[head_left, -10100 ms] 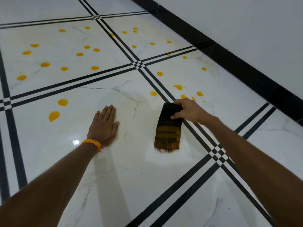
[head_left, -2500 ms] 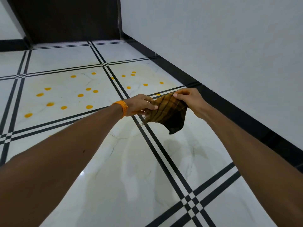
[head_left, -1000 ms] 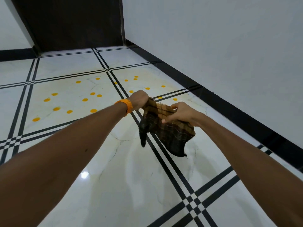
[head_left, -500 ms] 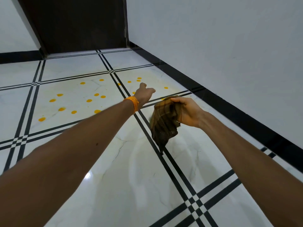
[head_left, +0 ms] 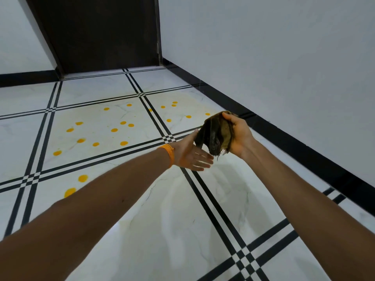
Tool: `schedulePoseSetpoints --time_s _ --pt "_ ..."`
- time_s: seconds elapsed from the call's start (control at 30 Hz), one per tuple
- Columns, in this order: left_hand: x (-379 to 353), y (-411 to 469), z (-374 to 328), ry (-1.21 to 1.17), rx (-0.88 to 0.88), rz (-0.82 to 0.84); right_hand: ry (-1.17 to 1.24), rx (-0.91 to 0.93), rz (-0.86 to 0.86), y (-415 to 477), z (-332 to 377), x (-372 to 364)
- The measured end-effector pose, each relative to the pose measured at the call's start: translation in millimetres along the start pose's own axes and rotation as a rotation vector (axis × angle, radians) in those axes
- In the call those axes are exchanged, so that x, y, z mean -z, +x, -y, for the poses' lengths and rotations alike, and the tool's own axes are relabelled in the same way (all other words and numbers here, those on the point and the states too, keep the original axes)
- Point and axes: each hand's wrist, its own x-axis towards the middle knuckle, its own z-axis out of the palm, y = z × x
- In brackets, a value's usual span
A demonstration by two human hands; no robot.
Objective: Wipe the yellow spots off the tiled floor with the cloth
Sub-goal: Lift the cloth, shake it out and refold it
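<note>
Now, right hand (head_left: 236, 136): fingers closed around bunched cloth (head_left: 215, 136), mid-frame.
Left hand (head_left: 190, 155): fingers spread, empty.
Risk: a stained fold could smear the yellow spots (head_left: 123, 143) at upper left.

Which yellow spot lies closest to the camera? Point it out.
The large oval yellow spot at lower left, partly hidden by the left forearm. It sits just below a rounder spot; all the others lie beyond the black double stripe.
</note>
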Motion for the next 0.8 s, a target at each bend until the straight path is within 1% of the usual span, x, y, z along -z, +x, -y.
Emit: schedulePoseSetpoints --time_s 0.03,0.07,0.1,0.17,0.23,0.33,0.47,0.53,0.67,0.73,0.8 --pt "-4 2 -3 -0.098 -0.073 0.034 -0.003 0.011 0.014 0 0 -1" --pt "-8 4 -8 -0.2 -0.156 0.027 -0.014 0.024 0.026 0 1 -2" --pt "-12 3 -14 -0.29 -0.242 -0.018 -0.032 0.042 0.038 1 2 -1" --pt "-14 -2 -25 -0.323 -0.38 -0.148 -0.057 0.059 0.077 -3 4 -1" --pt "-9 -8 -33 -0.31 -0.441 -0.233 -0.134 0.059 0.122 -6 4 2" --pt "-6 -15 -40 -0.312 -0.456 -0.243 -0.284 0.049 0.107 -4 0 17" --pt "-8 -25 -44 -0.152 -0.43 -0.235 -0.331 0.03 0.056 -5 -4 29" --pt "-8 -29 -49 -0.06 -0.428 -0.205 -0.28 -0.041 0.085 -7 -2 31" --pt "-8 -41 -59 0.093 -0.43 -0.157 -0.22 -0.275 0.17 -8 -4 36" --pt "-6 -43 -60 0.139 -0.418 -0.127 -0.182 -0.287 0.195 -7 -6 36" --pt "-3 -43 -60 0.187 -0.396 -0.122 -0.123 -0.205 0.195 -6 -3 33"
